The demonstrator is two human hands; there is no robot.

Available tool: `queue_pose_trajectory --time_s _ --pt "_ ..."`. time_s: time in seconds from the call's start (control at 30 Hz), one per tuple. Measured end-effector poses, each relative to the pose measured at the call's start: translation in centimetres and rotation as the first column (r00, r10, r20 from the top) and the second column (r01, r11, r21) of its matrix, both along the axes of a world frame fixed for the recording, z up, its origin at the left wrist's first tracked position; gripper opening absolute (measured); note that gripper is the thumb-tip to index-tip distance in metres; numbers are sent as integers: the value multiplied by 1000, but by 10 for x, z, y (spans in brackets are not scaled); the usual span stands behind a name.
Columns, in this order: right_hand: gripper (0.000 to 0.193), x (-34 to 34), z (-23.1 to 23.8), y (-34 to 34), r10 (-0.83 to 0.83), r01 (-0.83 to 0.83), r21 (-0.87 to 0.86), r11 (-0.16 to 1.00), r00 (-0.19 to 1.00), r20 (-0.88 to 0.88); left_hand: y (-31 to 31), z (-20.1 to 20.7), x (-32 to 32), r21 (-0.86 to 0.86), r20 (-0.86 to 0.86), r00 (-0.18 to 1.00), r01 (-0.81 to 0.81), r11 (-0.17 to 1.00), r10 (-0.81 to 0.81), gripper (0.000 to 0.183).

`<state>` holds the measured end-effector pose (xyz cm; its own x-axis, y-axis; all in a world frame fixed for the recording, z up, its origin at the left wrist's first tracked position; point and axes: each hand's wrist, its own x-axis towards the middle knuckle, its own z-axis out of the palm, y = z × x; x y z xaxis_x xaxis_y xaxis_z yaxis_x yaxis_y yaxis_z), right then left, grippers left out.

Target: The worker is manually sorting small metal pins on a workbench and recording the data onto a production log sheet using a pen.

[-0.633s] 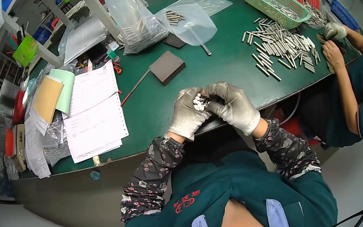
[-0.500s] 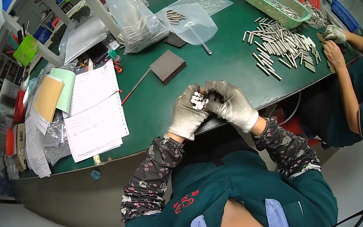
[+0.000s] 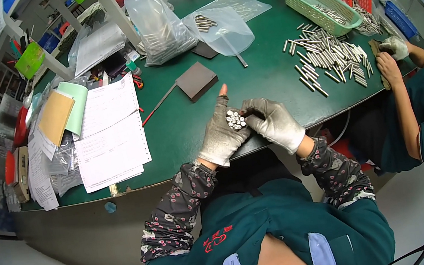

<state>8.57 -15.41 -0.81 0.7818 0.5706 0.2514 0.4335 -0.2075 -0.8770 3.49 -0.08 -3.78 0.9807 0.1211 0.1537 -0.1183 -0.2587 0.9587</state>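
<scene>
**Metal pins (image 3: 235,120) bundled on end between gloved palms**

Head view: the left hand (image 3: 223,137) curls around the bundle, thumb raised toward twelve o'clock, perhaps to leave the pale round ends exposed to the eye. The right hand (image 3: 278,125) sits at three o'clock of the bundle, fingers bent against its side, likely steadying it; whether they pinch a pin I cannot tell. Both hands are over the near edge of the counter (image 3: 264,78), a spot that probably spares the arms a reach.

Loose pins (image 3: 339,53) lie spread at two o'clock, beside the green basket (image 3: 348,24), seemingly for easy picking. A dark block (image 3: 197,82) rests at eleven o'clock and papers (image 3: 109,142) at nine, apart from the metal.
</scene>
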Motion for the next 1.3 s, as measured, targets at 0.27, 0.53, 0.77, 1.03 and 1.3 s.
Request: queue_pose_trajectory --time_s 0.27,0.53,0.77,1.03,1.3 --pt "19 12 15 -4 86 -91 -105 990 995 -51 0 4 2 33 -1 1000 -23 999 23 106" --pt "36 72 44 51 144 20 -276 961 815 561 2 6 1 73 34 999 -15 997 12 105" --pt "78 125 26 101 659 -221 -664 714 532 532 -7 7 -3 3 -26 999 -47 999 47 83" --pt "62 111 47 74 374 -199 -365 909 777 507 -4 8 0 75 43 999 -23 997 20 65" --pt "59 24 53 -10 291 -72 -384 921 782 552 -2 -23 10 12 256 966 -37 999 33 73"
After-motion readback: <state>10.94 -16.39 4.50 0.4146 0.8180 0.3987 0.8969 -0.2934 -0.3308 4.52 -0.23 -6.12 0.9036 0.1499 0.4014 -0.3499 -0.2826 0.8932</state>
